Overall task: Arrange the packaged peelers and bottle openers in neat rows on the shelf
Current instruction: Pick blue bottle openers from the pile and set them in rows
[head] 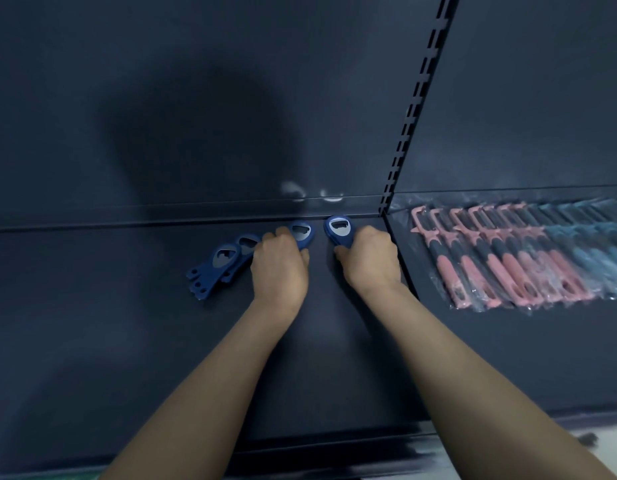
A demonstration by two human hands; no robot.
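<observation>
On the dark shelf (92, 341), my right hand (369, 259) grips a blue bottle opener (339, 228) near the back wall, its metal head pointing away from me. My left hand (279, 263) holds a second blue bottle opener (302, 232) just to its left. Further left, several blue bottle openers (220, 265) lie overlapped in a loose fan. On the adjoining shelf to the right, packaged peelers lie in a neat row: pink ones (490, 258) first, then teal ones (591, 247).
A slotted upright post (409, 123) divides the two shelf bays at the back. The shelf's front lip (335, 445) runs below my forearms. Bare shelf surface stretches to the left of the openers and in front of them.
</observation>
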